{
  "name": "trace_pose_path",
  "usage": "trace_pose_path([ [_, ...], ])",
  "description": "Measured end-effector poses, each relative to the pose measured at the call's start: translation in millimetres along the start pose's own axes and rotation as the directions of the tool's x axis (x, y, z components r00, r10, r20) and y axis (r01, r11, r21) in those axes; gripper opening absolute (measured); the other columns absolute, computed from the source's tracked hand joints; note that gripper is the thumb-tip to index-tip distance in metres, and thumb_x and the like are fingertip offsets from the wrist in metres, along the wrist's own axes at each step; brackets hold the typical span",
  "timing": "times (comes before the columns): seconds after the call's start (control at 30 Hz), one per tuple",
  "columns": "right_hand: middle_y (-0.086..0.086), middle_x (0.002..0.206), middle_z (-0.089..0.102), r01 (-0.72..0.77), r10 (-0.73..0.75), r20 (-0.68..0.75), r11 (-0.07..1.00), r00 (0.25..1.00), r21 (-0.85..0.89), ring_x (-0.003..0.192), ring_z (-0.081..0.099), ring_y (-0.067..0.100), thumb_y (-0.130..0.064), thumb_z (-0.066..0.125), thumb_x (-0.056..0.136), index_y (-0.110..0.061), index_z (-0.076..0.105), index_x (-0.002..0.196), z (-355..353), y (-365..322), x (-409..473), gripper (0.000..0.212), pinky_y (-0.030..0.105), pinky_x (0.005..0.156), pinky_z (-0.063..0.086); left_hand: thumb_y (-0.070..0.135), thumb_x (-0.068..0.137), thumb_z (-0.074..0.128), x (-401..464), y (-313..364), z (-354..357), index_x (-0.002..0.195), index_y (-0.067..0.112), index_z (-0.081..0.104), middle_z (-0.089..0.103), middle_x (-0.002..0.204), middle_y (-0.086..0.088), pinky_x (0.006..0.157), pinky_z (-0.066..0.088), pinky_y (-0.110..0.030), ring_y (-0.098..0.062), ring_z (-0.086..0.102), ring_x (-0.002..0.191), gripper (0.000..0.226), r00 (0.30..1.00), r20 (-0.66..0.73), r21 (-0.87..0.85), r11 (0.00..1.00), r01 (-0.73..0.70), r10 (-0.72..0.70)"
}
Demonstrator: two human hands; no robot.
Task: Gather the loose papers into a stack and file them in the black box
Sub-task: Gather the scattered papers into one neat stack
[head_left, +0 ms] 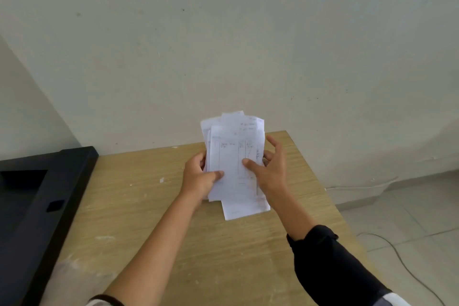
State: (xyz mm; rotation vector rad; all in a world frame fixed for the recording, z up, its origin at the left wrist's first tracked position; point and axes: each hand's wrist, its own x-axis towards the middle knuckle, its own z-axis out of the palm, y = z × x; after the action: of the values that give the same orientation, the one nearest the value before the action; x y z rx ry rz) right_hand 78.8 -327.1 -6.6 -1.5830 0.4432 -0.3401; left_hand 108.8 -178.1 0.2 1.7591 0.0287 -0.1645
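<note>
A loose, uneven stack of white papers [232,156] with faint ruled tables is held up above the wooden table [139,206], near its far edge. My left hand [198,176] grips the stack's left side, thumb on the front sheet. My right hand [270,169] holds the right side, thumb pressed on the front and fingers spread behind. The sheets are fanned out, their edges not aligned. The black box [37,196] sits at the table's left side, open at the top, well apart from both hands.
A pale wall rises right behind the table. The table's right edge drops to a tiled floor [409,218], where a thin cable [397,253] lies. The tabletop has white paint specks.
</note>
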Motion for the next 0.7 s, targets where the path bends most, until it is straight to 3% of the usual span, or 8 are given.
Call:
trace_pose_path([
  [0.13,-0.009,0.098,0.063,0.216,-0.219,0.064,0.975,0.974,0.042,0.089,0.063,0.003,-0.009,0.070,0.079,-0.025,0.045,0.118,8.1,-31.0,-14.0,0.049,0.020,0.067,0.053,-0.002,0.077,0.065,-9.7,25.7,-19.9,0.101,0.010,0.054,0.065,0.095,-0.001,0.073,0.055,-0.024,-0.010,0.063,0.085,0.030,0.944,-0.067,0.073,0.945,-0.318,0.322],
  [0.2,-0.012,0.098,0.058,0.320,-0.325,0.095,0.945,0.941,0.063,0.085,0.058,-0.007,-0.008,0.062,0.085,-0.025,0.046,0.110,11.4,-40.2,-23.0,0.034,0.013,0.064,0.051,-0.002,0.080,0.062,-15.5,33.0,-24.9,0.102,0.009,0.051,0.062,0.089,0.004,0.067,0.051,-0.018,0.002,0.060,0.076,0.027,0.898,-0.089,0.102,0.901,-0.422,0.430],
  [0.23,-0.013,0.098,0.056,0.343,-0.349,0.112,0.937,0.930,0.069,0.084,0.057,-0.010,-0.007,0.058,0.088,-0.025,0.045,0.109,12.6,-41.3,-27.1,0.031,0.010,0.065,0.050,-0.002,0.081,0.060,-17.7,33.2,-26.0,0.101,0.009,0.049,0.061,0.087,0.003,0.065,0.051,-0.020,0.000,0.059,0.074,0.025,0.886,-0.097,0.115,0.889,-0.443,0.454],
  [0.37,-0.008,0.110,0.055,0.297,-0.302,0.198,0.953,0.932,0.056,0.094,0.058,-0.004,-0.004,0.047,0.092,-0.021,0.038,0.122,12.4,-29.2,-37.7,0.036,0.018,0.068,0.053,0.000,0.085,0.056,-27.3,18.2,-24.0,0.108,0.014,0.042,0.060,0.094,0.001,0.073,0.052,-0.028,-0.013,0.061,0.087,0.030,0.908,-0.080,0.125,0.908,-0.400,0.411],
  [0.5,-0.001,0.115,0.058,0.244,-0.245,0.241,0.969,0.939,0.036,0.103,0.060,0.013,0.002,0.045,0.090,-0.025,0.033,0.125,5.4,-12.4,-42.8,0.046,0.029,0.077,0.054,-0.002,0.082,0.059,-38.3,0.7,-17.2,0.117,0.018,0.036,0.058,0.097,0.013,0.068,0.049,-0.008,0.010,0.060,0.084,0.047,0.950,-0.089,-0.005,0.953,-0.302,0.300],
  [0.63,-0.003,0.106,0.054,0.211,-0.212,0.209,0.977,0.955,0.028,0.093,0.058,0.006,0.002,0.047,0.088,-0.026,0.028,0.131,-0.4,-8.1,-44.7,0.055,0.021,0.070,0.049,-0.002,0.078,0.061,-38.2,-6.3,-8.7,0.103,0.020,0.048,0.062,0.096,0.004,0.063,0.050,-0.011,-0.007,0.062,0.086,0.036,0.961,-0.113,-0.075,0.962,-0.261,0.252],
  [0.7,-0.004,0.106,0.056,0.226,-0.223,0.237,0.974,0.946,0.016,0.093,0.058,0.010,0.003,0.048,0.086,-0.026,0.031,0.129,-1.0,-7.7,-42.8,0.055,0.021,0.068,0.049,-0.004,0.076,0.063,-35.8,-8.0,-5.7,0.094,0.025,0.049,0.063,0.090,0.006,0.063,0.050,-0.012,-0.004,0.062,0.080,0.037,0.953,-0.141,-0.069,0.958,-0.278,0.267],
])
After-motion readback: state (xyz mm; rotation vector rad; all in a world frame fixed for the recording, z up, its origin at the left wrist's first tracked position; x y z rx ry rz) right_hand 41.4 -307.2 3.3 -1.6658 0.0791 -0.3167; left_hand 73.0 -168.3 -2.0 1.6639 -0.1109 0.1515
